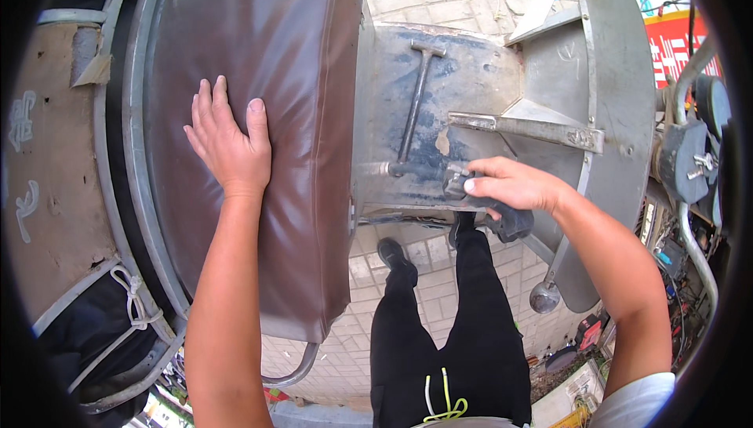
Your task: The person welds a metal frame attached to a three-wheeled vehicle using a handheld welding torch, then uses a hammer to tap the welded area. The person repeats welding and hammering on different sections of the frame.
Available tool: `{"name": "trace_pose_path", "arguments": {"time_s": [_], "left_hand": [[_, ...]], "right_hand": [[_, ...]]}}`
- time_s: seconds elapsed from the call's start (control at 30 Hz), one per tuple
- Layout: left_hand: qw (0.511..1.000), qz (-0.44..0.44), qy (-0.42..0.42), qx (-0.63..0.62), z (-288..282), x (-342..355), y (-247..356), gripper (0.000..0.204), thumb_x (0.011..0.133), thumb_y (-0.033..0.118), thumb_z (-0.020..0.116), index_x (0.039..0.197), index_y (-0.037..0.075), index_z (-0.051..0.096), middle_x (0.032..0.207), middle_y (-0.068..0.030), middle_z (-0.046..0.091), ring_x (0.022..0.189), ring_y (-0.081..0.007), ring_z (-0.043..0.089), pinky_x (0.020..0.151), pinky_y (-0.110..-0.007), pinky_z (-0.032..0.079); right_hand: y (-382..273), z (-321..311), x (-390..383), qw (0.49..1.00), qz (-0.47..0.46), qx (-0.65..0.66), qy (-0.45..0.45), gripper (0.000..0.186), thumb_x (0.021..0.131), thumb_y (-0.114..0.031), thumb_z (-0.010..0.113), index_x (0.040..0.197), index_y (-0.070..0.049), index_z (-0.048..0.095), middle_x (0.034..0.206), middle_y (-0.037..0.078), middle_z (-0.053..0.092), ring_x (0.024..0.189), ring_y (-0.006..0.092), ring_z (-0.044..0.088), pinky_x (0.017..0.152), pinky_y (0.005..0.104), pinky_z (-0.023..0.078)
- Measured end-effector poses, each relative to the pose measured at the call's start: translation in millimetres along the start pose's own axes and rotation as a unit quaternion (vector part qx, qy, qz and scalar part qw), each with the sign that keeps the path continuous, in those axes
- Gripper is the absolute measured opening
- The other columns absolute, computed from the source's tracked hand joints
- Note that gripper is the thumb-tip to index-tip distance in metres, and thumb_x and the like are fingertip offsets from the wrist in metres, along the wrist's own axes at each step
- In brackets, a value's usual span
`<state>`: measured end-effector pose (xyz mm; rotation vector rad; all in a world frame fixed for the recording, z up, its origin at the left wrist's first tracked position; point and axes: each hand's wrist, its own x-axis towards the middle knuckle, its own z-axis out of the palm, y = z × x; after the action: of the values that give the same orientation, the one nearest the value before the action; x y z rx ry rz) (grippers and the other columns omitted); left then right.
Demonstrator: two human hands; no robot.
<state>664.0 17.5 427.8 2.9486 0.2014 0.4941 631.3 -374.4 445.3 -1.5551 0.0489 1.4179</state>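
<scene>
My left hand point(227, 134) lies flat on the brown padded seat point(298, 216), fingers spread, holding nothing. In my right hand point(514, 181) is a black cordless drill point(453, 183), my fingers wrapped round its handle. Its long front end points left, toward the lower metal side below the seat. I cannot make out whether the tip touches that side. Just beyond the drill, a T-handle wrench point(416, 107) rests on the worn metal footboard point(384, 67).
A metal bar point(533, 132) juts over the footboard from a curved grey metal panel point(620, 114). A round metal knob point(544, 298) sits below it. At the left stands a brown board point(55, 161) in a tube frame with tied rope point(135, 296). Paving point(337, 357) lies underneath.
</scene>
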Motion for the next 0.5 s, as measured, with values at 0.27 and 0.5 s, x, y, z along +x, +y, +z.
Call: {"name": "trace_pose_path", "arguments": {"time_s": [0.27, 0.5], "left_hand": [[1.0, 0.007, 0.012, -0.012, 3.4, 1.3, 0.9, 0.066, 0.097, 0.051, 0.05, 0.148, 0.01, 0.044, 0.155, -0.0146, 0.039, 0.147, -0.035, 0.03, 0.119, -0.06, 0.013], [1.0, 0.009, 0.024, -0.015, 5.7, -2.1, -1.1, 0.068, 0.096, 0.054, 0.05, 0.147, 0.01, 0.046, 0.154, -0.015, 0.04, 0.146, -0.0347, 0.031, 0.119, -0.06, 0.013]], "right_hand": [[-20.2, -31.5, 36.8, 0.994, 0.086, -0.029, -0.063, 0.049, 0.099, -0.05, 0.057, 0.11, -0.003, 0.067, 0.085, 0.006, 0.067, 0.053, 0.0121, 0.054, 0.051, 0.0273, 0.047], [-25.9, -37.2, 61.1, 0.986, 0.1, -0.046, -0.125, 0.05, 0.098, -0.05, 0.057, 0.109, -0.002, 0.068, 0.086, 0.007, 0.067, 0.053, 0.0125, 0.053, 0.05, 0.0271, 0.046]]}}
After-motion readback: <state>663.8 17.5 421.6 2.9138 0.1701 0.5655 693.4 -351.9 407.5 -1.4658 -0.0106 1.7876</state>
